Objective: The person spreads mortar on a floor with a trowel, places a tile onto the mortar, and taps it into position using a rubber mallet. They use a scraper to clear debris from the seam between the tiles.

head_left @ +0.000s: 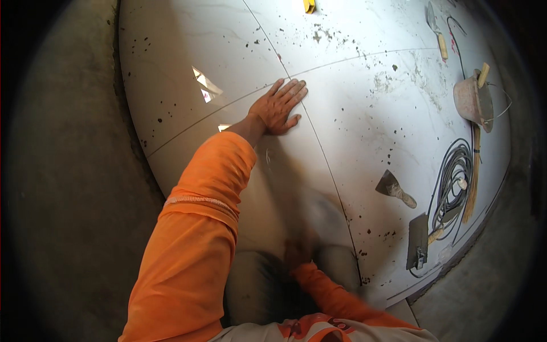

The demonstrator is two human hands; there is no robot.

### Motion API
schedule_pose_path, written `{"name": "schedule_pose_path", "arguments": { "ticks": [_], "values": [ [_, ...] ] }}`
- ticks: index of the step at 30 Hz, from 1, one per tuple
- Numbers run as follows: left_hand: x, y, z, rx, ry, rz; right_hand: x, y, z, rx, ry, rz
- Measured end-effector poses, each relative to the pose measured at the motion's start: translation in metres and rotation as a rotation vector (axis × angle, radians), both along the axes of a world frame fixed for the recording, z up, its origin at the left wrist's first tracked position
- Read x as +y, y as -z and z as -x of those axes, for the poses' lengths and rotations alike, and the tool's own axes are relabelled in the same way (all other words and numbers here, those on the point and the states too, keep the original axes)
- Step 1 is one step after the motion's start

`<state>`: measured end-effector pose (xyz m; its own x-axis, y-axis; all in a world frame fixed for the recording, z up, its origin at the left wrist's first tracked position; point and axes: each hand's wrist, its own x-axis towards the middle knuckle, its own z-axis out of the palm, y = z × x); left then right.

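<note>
My left hand (278,108) lies flat on a large white floor tile (239,188), fingers stretched toward the corner where several tiles meet. It holds nothing. Close to my knees is my right hand (299,249), dark and smeared by motion, so its fingers cannot be made out. Just beyond it a pale, blurred shape (326,219) shows over the tile; its kind is unclear. Dark joint lines separate the tiles, and crumbs of dried mortar are scattered over them.
To the right lie a putty knife (397,188), a flat trowel (418,241), a coiled grey cable (452,182) and a straw broom (474,171). Further off are a tilted bucket (472,100), a pointed trowel (437,31) and a yellow object (309,6). Bare concrete (62,171) borders the tiles at left.
</note>
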<state>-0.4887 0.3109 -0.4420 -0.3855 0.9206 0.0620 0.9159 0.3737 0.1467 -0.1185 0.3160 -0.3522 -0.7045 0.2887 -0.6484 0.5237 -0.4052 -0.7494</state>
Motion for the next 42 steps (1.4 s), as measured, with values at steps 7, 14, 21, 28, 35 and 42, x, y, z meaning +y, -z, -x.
{"name": "schedule_pose_path", "arguments": {
  "ticks": [7, 14, 21, 28, 35, 42],
  "values": [
    [0.008, 0.0, 0.002, 0.019, -0.031, -0.044, -0.011, 0.004, -0.007, -0.273, -0.103, -0.153],
    [0.0, 0.007, -0.007, 0.006, -0.068, -0.009, -0.016, 0.011, -0.007, -0.075, -0.007, -0.2],
    [-0.009, 0.001, -0.034, -0.042, -0.418, -0.021, 0.01, -0.04, 0.022, -0.27, -0.097, -0.085],
    [-0.107, 0.002, -0.131, -0.083, -1.078, 0.067, 0.017, -0.007, 0.05, -0.407, -0.132, -0.121],
    [-0.139, -0.021, -0.232, -0.245, -1.315, 0.253, 0.116, 0.004, 0.099, -0.057, -0.509, -0.884],
    [-0.156, -0.008, -0.238, -0.197, -1.272, 0.208, 0.113, -0.071, 0.111, 0.778, -0.726, -0.906]
  ]
}}
